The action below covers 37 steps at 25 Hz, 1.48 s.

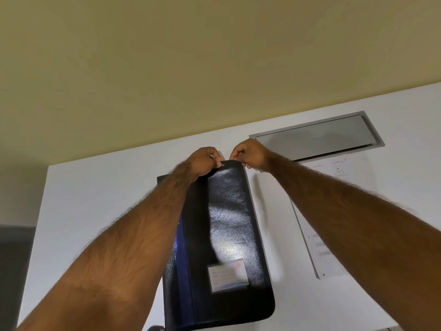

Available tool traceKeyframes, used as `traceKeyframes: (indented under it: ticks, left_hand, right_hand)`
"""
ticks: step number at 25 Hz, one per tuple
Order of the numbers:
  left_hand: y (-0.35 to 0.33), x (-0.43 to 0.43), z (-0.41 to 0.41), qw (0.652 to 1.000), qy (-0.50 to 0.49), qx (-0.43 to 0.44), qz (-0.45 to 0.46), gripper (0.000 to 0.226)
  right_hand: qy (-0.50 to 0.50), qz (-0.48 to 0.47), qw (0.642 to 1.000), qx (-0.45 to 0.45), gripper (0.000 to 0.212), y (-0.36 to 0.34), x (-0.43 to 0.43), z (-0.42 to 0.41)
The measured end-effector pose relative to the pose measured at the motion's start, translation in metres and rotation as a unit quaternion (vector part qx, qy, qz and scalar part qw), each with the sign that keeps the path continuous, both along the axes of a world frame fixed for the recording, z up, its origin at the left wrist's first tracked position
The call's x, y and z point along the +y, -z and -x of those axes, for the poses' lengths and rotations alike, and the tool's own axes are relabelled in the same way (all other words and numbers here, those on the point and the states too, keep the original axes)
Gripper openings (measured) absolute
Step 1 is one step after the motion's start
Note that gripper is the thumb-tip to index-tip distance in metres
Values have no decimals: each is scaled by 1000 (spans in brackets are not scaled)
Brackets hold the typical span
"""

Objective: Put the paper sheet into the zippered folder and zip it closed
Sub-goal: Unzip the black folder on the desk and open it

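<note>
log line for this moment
left grip pinches folder far edge | right grip pinches its corner | paper sheet outside, on table

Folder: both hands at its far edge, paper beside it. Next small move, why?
Probably the right hand draws its pinch along the folder's far edge to run the zipper open, left hand steadying. The paper sheet lies on the table beside the folder, not inside, and both hands pinch that edge; the zipper pull itself is hidden.

Folder (229, 225) on table (95, 199), left of sheet (315, 254)
</note>
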<state>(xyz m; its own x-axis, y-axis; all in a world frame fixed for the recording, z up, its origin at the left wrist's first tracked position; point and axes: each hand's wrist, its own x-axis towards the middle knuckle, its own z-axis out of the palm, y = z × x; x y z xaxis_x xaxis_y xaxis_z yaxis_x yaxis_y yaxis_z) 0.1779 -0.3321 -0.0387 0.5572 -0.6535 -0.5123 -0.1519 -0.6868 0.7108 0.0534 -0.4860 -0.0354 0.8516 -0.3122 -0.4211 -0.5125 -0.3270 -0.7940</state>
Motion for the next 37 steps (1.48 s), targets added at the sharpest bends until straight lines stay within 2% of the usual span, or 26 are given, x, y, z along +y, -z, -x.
traceKeyframes:
  ticks: [4, 8, 14, 19, 22, 25, 28, 30, 32, 33, 35, 36, 37]
  left_hand:
    - [-2, -6, -3, 1000, 7, -6, -23, 23]
    - [-2, -10, 0, 998, 28, -20, -52, 23]
    - [-3, -10, 2, 997, 16, -53, -53, 29]
    - [-4, -9, -1, 994, 18, -81, -66, 15]
    - [-4, -10, 1, 993, 18, -92, -69, 24]
    - [-3, -9, 6, 991, 5, -112, -73, 13]
    - [-10, -10, 8, 982, 12, -156, -106, 15]
    - [-19, -13, 21, 950, 110, -258, -141, 29]
    - [-27, -16, 56, 908, 268, -309, -92, 40]
    - [-29, -15, 79, 880, 353, -309, -71, 41]
    - [-32, -8, 125, 807, 484, -326, -90, 33]
    - [-31, -5, 138, 777, 514, -347, -108, 27]
    - [-29, -3, 145, 766, 519, -358, -128, 23]
  right_hand:
    - [49, 77, 995, -33, 24, 5, 6, 18]
    - [64, 134, 989, -9, 18, 22, 14, 43]
    - [66, 180, 981, 11, 26, 30, 39, 75]
    - [71, 197, 978, 22, 22, 37, 66, 108]
    - [92, 193, 976, 23, 21, 37, 79, 124]
    - [103, 196, 975, 22, 20, 36, 89, 140]
    - [108, 189, 976, 29, 20, 39, 98, 156]
    - [119, 178, 976, 28, 22, 40, 103, 161]
    - [118, 177, 977, 22, 24, 38, 105, 162]
    - [120, 172, 978, 17, 24, 36, 106, 162]
    - [134, 155, 979, -1, 30, 30, 107, 163]
    - [139, 149, 979, -14, 35, 29, 107, 164]
    - [139, 146, 979, -19, 36, 27, 107, 165]
